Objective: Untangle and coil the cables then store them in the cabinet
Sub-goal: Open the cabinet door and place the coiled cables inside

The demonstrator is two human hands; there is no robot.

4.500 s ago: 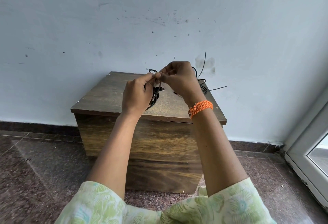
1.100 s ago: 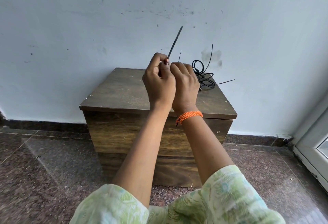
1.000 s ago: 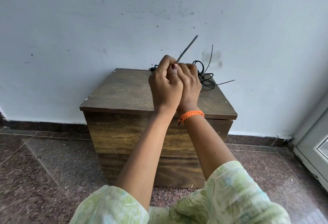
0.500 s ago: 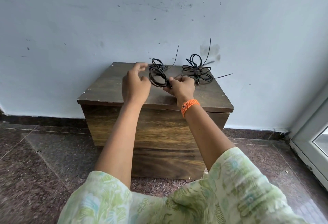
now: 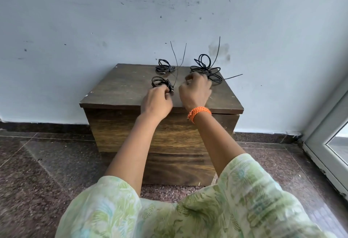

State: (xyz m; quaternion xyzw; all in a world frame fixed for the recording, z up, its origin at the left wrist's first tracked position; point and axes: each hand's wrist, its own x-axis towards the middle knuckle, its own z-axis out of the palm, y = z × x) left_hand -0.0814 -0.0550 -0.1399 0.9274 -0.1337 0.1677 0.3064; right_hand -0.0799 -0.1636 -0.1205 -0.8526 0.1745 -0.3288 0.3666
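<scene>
Cabinet top [image 5: 131, 87]; coiled cable [image 5: 160, 83] at left hand [image 5: 157, 100] grip

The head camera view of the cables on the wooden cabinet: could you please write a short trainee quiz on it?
1. How many cable bundles lie on the cabinet top?
2. True or false: the left hand touches the near-left coil.
3. Which bundle is loosest: A far-left coil, B near-left coil, C right bundle by the right hand?

Key: 1. Three. 2. True. 3. C.
</scene>
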